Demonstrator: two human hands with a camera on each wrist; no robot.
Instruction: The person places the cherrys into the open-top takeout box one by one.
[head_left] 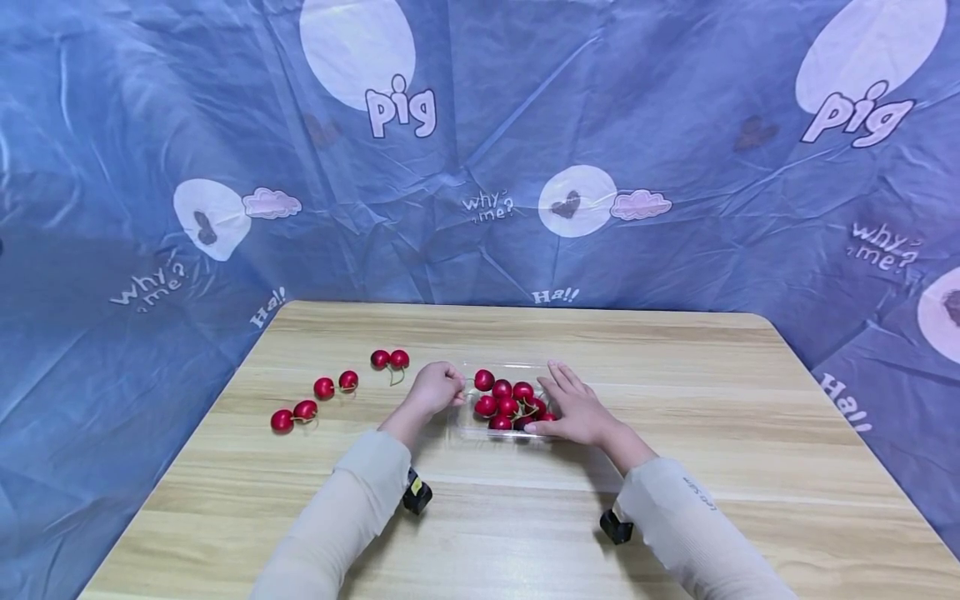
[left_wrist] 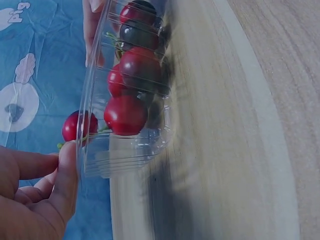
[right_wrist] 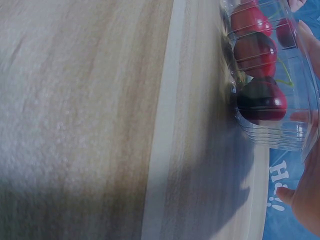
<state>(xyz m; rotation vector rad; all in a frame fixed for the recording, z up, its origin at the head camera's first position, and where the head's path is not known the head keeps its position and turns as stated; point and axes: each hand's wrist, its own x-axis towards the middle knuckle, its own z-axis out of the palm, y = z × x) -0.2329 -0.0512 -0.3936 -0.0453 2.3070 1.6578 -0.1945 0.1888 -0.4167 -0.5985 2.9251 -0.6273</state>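
A clear plastic box (head_left: 467,433) holding several red cherries (head_left: 507,407) stands on the table. My left hand (head_left: 438,387) is at its left end, thumb and forefinger pinching the green stem (left_wrist: 60,146) of one cherry (left_wrist: 75,126). That cherry shows at the box's rim in the left wrist view. At the right end my right hand (head_left: 577,410) rests against the box, its fingers fairly straight toward the far rim and the thumb along the near side. In the right wrist view, dark red cherries (right_wrist: 261,102) show through the box wall.
Left of the box, cherry pairs lie on the wooden table (head_left: 675,375): one pair (head_left: 390,359) toward the back, another (head_left: 325,388) in the middle, a third (head_left: 282,421) nearer the left edge. A blue printed cloth (head_left: 480,108) hangs behind the table.
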